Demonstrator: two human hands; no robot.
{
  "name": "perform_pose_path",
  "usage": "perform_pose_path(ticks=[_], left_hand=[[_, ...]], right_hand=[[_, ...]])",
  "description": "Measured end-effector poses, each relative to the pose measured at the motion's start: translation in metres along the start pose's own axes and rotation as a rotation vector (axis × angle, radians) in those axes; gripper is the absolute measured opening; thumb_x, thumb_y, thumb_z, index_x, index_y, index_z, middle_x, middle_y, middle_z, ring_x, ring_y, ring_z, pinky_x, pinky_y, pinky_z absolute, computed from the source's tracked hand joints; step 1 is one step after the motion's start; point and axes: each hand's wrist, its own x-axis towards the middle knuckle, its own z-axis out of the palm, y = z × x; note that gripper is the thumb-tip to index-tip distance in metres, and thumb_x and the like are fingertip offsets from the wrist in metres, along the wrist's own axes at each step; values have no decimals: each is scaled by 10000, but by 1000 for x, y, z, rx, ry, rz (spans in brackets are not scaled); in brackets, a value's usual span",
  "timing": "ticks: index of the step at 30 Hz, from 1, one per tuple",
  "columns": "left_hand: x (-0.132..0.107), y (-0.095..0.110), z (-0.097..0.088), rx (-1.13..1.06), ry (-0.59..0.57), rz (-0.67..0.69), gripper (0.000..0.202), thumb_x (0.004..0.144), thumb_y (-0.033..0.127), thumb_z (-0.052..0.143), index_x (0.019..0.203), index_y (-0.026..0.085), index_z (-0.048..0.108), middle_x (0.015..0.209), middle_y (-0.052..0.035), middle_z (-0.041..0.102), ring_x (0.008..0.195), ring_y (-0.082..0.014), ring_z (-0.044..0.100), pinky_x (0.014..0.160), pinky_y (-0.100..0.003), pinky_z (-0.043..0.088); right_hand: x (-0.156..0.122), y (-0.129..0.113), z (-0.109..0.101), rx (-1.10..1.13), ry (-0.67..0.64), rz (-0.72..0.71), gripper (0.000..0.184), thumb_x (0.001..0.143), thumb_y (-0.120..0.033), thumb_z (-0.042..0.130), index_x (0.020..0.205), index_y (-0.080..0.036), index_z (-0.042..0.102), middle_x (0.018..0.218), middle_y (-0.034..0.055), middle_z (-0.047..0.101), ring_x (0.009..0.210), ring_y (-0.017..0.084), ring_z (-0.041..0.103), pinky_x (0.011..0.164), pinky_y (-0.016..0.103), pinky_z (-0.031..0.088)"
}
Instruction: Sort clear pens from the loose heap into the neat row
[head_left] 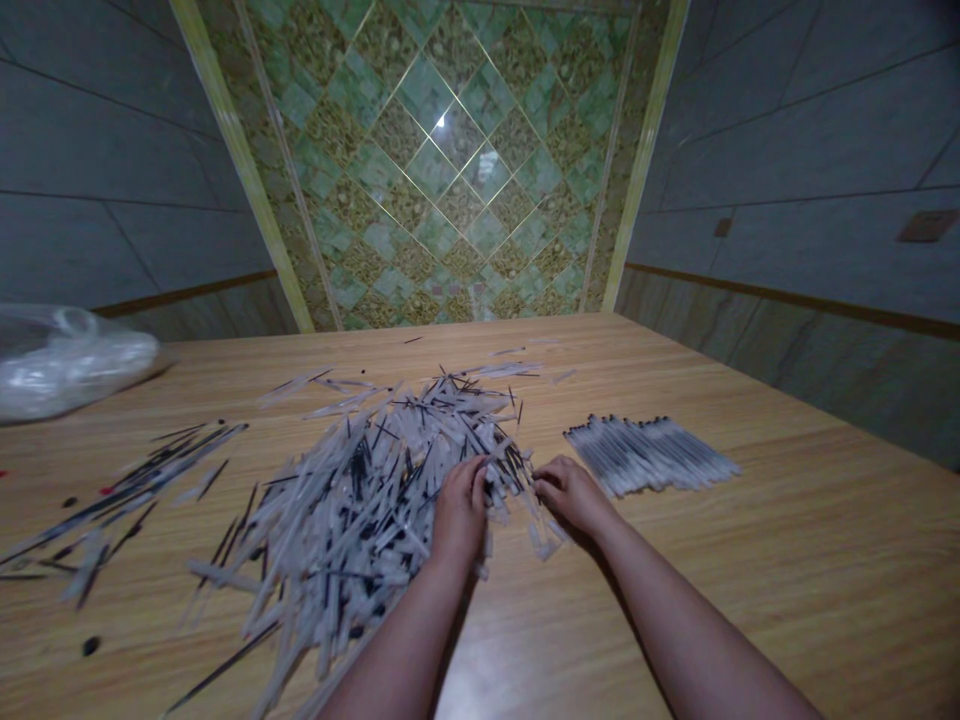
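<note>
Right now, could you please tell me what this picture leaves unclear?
Head view: whether the left hand grips anything, hidden by its fingers.
Head view: what the right hand may be pinching, too small and blurred.
Head view: lower layers of the pile, buried under upper layers.
Head view: left end of the plastic bag, cut off by the edge.

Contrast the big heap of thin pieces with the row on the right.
The heap is jumbled, its pieces pointing many ways; the row lies neatly side by side. The heap sprawls widely; the row is far smaller. Both contain slim, pale and dark pieces.
</note>
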Motion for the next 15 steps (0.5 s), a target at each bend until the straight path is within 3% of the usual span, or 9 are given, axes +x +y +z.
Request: perform_pose_path(ticks=[8, 15], left_hand=[[1, -1, 0, -5, 4, -11, 271, 843, 256, 408, 1011, 176, 605, 988, -76, 636, 947, -182, 571, 858, -346, 432], [1, -1, 0, 8, 1, 0, 274, 850, 258, 400, 1022, 177, 597, 988, -72, 633, 944, -178, 568, 852, -331, 434]], right_hand=[[0, -8, 8, -6, -4, -28, 231, 794, -224, 502, 959, -193, 660, 834, 56, 605, 871, 167, 513, 789, 261, 372], [1, -15, 12, -85, -22, -13, 182, 803, -258, 506, 854, -218, 676, 806, 45, 589, 867, 170, 498, 785, 273, 346]])
